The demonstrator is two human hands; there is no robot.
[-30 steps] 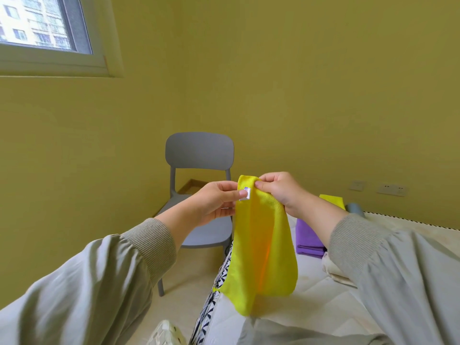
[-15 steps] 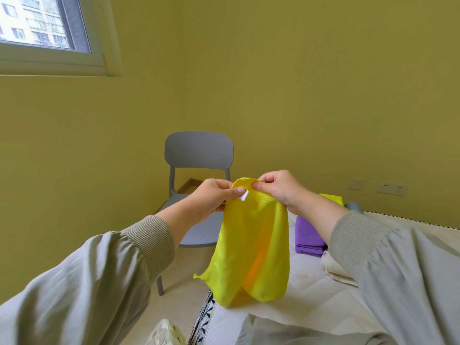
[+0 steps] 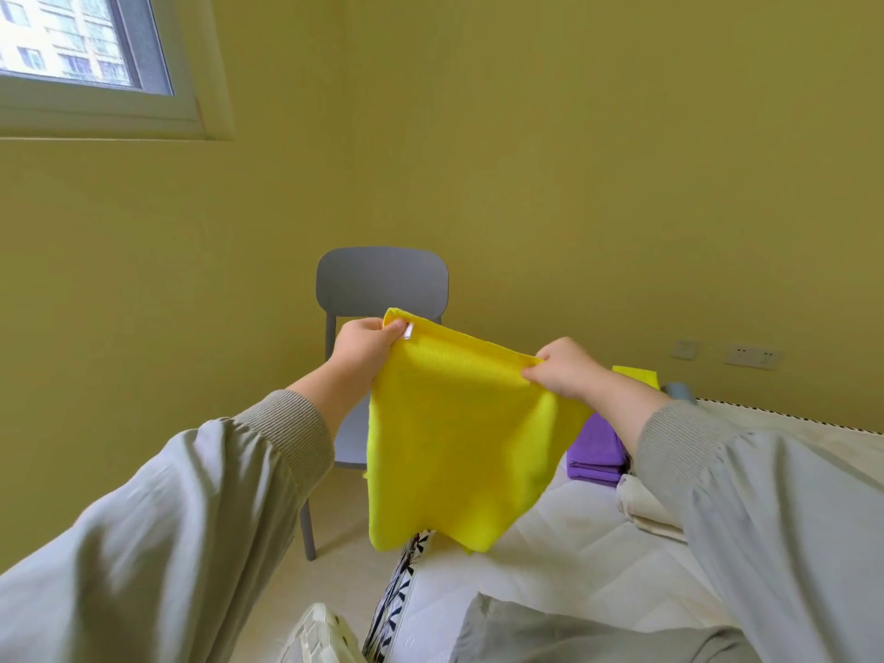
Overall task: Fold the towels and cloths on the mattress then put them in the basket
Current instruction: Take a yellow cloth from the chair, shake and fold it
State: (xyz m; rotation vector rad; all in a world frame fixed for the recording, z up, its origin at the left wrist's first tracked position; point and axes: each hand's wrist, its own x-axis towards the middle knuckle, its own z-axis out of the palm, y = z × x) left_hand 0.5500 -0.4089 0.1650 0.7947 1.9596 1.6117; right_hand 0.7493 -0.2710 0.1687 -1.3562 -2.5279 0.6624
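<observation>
A bright yellow cloth (image 3: 454, 437) hangs spread out in the air above the mattress (image 3: 550, 557). My left hand (image 3: 363, 349) pinches its upper left corner, beside a small white tag. At the upper right corner my right hand (image 3: 564, 370) pinches the cloth. A folded purple cloth (image 3: 598, 452) lies on the mattress behind the yellow one, with another yellow cloth (image 3: 636, 375) further back. A cream cloth (image 3: 646, 509) lies under my right forearm. A white basket (image 3: 320, 634) shows at the bottom edge, mostly cut off.
A grey chair (image 3: 382, 284) stands on the floor against the yellow wall, left of the mattress. A grey cloth (image 3: 550, 629) lies at the near edge of the mattress. Wall sockets (image 3: 751, 357) sit low on the right wall, and a window (image 3: 81, 45) is at the upper left.
My hands have moved apart along the top edge, and the yellow cloth has gone from a narrow hanging bundle to a wide, spread sheet.
</observation>
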